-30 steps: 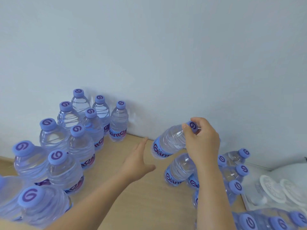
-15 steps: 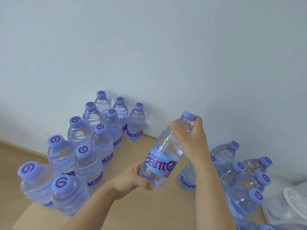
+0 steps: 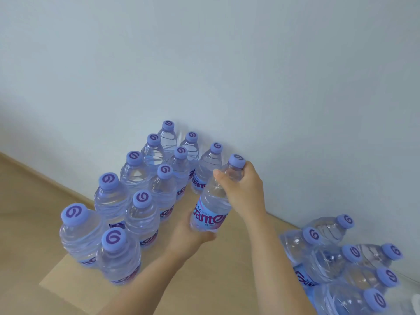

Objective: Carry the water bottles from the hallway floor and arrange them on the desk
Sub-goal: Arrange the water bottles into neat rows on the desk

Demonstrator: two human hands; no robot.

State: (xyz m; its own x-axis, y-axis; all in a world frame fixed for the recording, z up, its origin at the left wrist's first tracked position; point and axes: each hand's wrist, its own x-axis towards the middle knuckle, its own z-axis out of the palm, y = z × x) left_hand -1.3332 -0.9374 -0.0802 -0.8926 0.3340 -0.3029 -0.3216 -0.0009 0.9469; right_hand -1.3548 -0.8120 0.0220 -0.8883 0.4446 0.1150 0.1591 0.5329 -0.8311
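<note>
The left hand (image 3: 193, 233) cups the base of the held bottle (image 3: 213, 208), fingers curled under it; above, the right hand (image 3: 243, 189) wraps the neck just below the cap, thumb across the shoulder. The bottle tilts just in front of the upright cluster (image 3: 145, 192) on the tabletop (image 3: 216, 280). To set it well, bring it upright and lower it beside the cluster's nearest row without knocking neighbours. More bottles lying on their sides (image 3: 341, 258) sit right of it.

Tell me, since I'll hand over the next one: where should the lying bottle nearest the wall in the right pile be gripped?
Grip the lying bottle round its ridged shoulder below the cap, fingers coming from above: it lies topmost, cap toward the wall, neighbours crowding its lower side.
</note>
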